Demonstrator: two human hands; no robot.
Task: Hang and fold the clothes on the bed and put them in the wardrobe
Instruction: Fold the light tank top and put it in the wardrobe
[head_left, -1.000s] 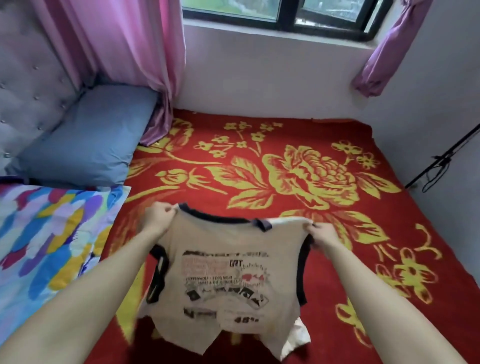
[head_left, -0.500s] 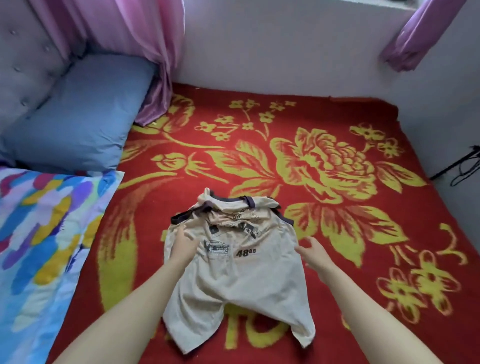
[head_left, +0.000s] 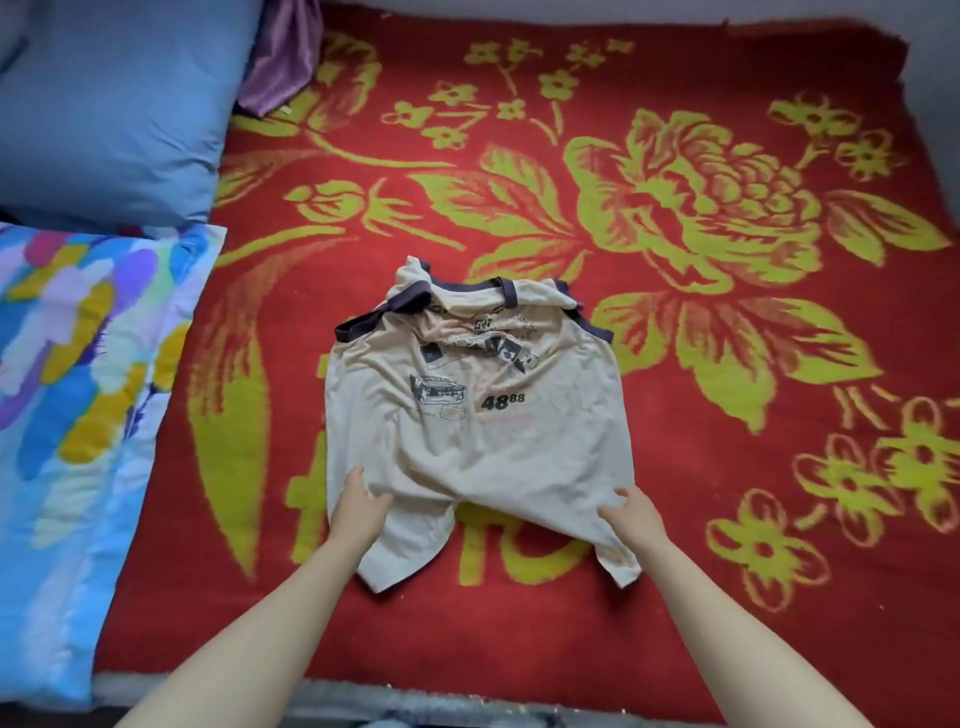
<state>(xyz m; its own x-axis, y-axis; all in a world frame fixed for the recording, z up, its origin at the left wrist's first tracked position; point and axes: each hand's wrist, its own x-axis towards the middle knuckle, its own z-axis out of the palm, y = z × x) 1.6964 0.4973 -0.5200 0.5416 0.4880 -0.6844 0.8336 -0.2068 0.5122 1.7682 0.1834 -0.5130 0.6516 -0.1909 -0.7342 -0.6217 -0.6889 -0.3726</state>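
Note:
A cream sleeveless top (head_left: 488, 431) with dark trim and a black print lies crumpled on the red and yellow flowered blanket (head_left: 675, 234), its neck end bunched up on the far side. My left hand (head_left: 358, 506) grips the fabric near the lower left hem. My right hand (head_left: 631, 514) holds the lower right part of the hem, fingers curled onto the cloth. Both hem corners trail toward me past my hands.
A blue pillow (head_left: 114, 104) lies at the far left, with a many-coloured pillow (head_left: 78, 389) nearer on the left. A purple curtain end (head_left: 283, 57) hangs beside the blue pillow. The bed's near edge (head_left: 467, 704) runs along the bottom.
The top went from being held up by its shoulders to lying on the blanket. My hands slid from the shoulders down to the hem. The view tipped downward.

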